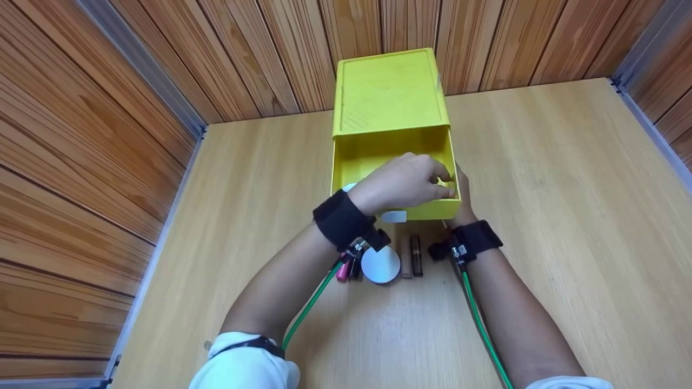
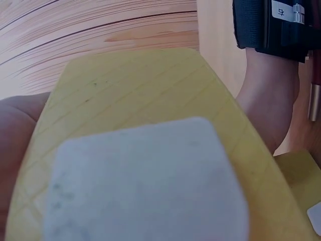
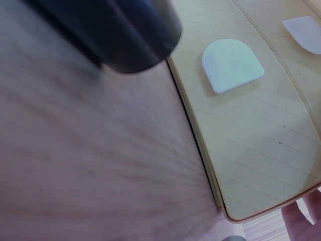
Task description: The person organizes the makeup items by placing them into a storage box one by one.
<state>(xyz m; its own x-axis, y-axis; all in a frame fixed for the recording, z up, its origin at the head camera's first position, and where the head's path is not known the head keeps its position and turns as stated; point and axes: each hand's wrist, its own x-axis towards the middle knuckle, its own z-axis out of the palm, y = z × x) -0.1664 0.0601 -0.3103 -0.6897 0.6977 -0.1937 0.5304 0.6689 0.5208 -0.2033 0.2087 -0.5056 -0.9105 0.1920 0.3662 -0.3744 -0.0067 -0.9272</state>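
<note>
A yellow drawer box (image 1: 390, 92) has its upper drawer (image 1: 432, 210) pulled out toward me. My left hand (image 1: 408, 181) reaches across the drawer, its thumb and fingers bent at the right wall near the front corner, gripping the rim there. Fingertips (image 3: 300, 216) show past the drawer's edge in the right wrist view. Flat along the outside of the right wall lies my right hand (image 1: 464, 197), largely hidden by the drawer in the head view. The drawer's front bears a white tab (image 2: 145, 175), seen close up in the left wrist view.
On the table (image 1: 540, 216), before the drawer, lie a round white disc (image 1: 381, 265), a pink tube (image 1: 343, 271), a dark tube (image 1: 416, 255) and a brownish one (image 1: 405, 259). A wooden wall (image 1: 297, 43) stands behind the box. Green cables (image 1: 484, 329) trail from both wrists.
</note>
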